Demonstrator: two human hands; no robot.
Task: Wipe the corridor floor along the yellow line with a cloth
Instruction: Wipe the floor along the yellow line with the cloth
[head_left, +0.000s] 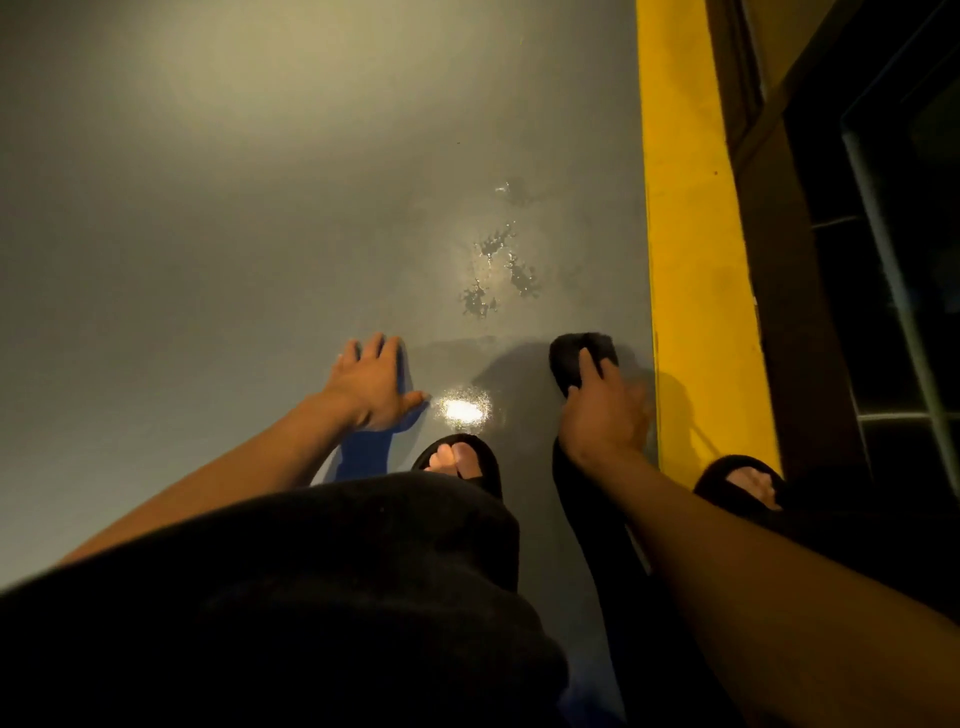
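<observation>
**Right hand on cloth beside yellow line, left hand flat on floor**

Right hand (602, 410): fingers curled down over a dark, bunched, fuzzy cloth (582, 353), pressing it onto the smooth grey corridor floor (208, 234). One finger lies across the top of the cloth; the rest of the grip is partly hidden by the back of the hand. The cloth touches the floor, just left of the wide painted yellow line (691, 208), near it but not on it. The hand's edge is motion-blurred on the line side.

Left hand (371, 382): fingers straight and spread, palm down, flat on the floor, holding nothing. It sits well left of the cloth.

Ahead of the cloth, between it and the far floor: a cluster of small wet puddles (498, 275), close to the yellow line. A bright glare spot (462, 410) sits on the wet-looking floor between the two hands.

Feet: left foot in a black open-toe slipper (462, 462) on the grey floor, between the hands and nearer the camera. Right foot in a matching slipper (748, 483) on the near end of the yellow line.

Right of the line: a dark brown frame (779, 260) with dark glass panels beyond.

Dark clothing (260, 597) fills the lower frame.
</observation>
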